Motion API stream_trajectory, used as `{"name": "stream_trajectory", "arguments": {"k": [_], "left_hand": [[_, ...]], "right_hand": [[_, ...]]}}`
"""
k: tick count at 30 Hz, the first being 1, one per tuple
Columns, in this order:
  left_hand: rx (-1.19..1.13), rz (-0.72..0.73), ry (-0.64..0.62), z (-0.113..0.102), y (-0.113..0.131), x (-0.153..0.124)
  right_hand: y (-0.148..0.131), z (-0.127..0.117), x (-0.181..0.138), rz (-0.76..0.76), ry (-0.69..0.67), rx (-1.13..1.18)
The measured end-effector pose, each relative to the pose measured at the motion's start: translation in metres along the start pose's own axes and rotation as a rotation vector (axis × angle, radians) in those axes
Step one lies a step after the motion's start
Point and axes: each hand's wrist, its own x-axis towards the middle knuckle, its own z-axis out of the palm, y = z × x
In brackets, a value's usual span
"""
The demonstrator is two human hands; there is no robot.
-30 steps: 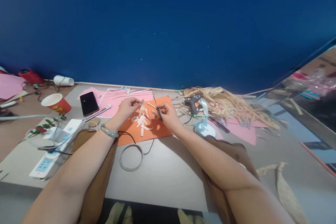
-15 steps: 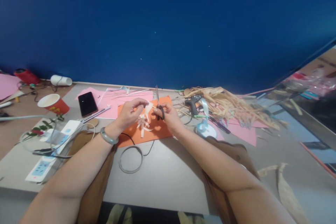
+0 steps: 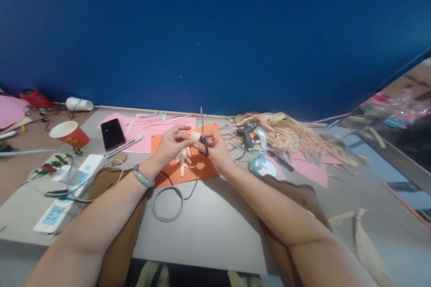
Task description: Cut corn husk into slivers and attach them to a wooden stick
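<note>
My left hand [image 3: 173, 143] pinches a small pale, cream-coloured piece [image 3: 195, 136] of thin material; what it is made of I cannot tell. My right hand [image 3: 217, 149] is closed around the black handles of a pair of scissors [image 3: 202, 121], whose blades point up and away from me. The right fingertips also meet the pale piece, so both hands are close together above an orange sheet [image 3: 205, 169]. Under the hands, several cut pale strips [image 3: 182, 163] lie in a loose pile on that sheet.
Left are a phone [image 3: 112, 134], a red paper cup [image 3: 69, 133] and a power strip [image 3: 54, 215] with cables. A black glue gun [image 3: 248, 134], a ribbon roll [image 3: 263, 167] and a heap of dried husk-like strips [image 3: 299, 136] lie right. A cable loop [image 3: 167, 204] lies in front.
My left hand has moved slightly right, toward my right hand. The pale piece has shifted up and is now between the fingertips of both hands. The scissors stay in my right hand, turned slightly.
</note>
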Motion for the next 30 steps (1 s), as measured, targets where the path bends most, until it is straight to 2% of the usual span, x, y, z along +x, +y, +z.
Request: {"name": "stream_trajectory", "arguments": {"k": [3, 8, 12, 17, 23, 30], "left_hand": [[-0.075, -0.086, 0.003, -0.001, 0.002, 0.002], [-0.259, -0.085, 0.082, -0.008, 0.007, 0.006], [-0.332, -0.122, 0.133, -0.017, 0.015, 0.007], [-0.307, -0.101, 0.178, -0.022, 0.019, 0.006], [-0.267, -0.033, 0.171, -0.02, 0.018, 0.006], [-0.256, 0.041, 0.16, -0.021, 0.012, 0.007]], "right_hand": [[0.002, -0.001, 0.002, -0.015, 0.018, -0.004], [0.006, -0.002, 0.004, -0.034, -0.001, -0.049], [0.006, -0.002, 0.002, -0.072, -0.064, -0.185], [0.01, -0.001, 0.0, -0.116, -0.138, -0.315], [0.01, 0.002, -0.004, -0.075, -0.236, -0.301], [0.003, 0.006, -0.008, -0.057, -0.268, -0.313]]}}
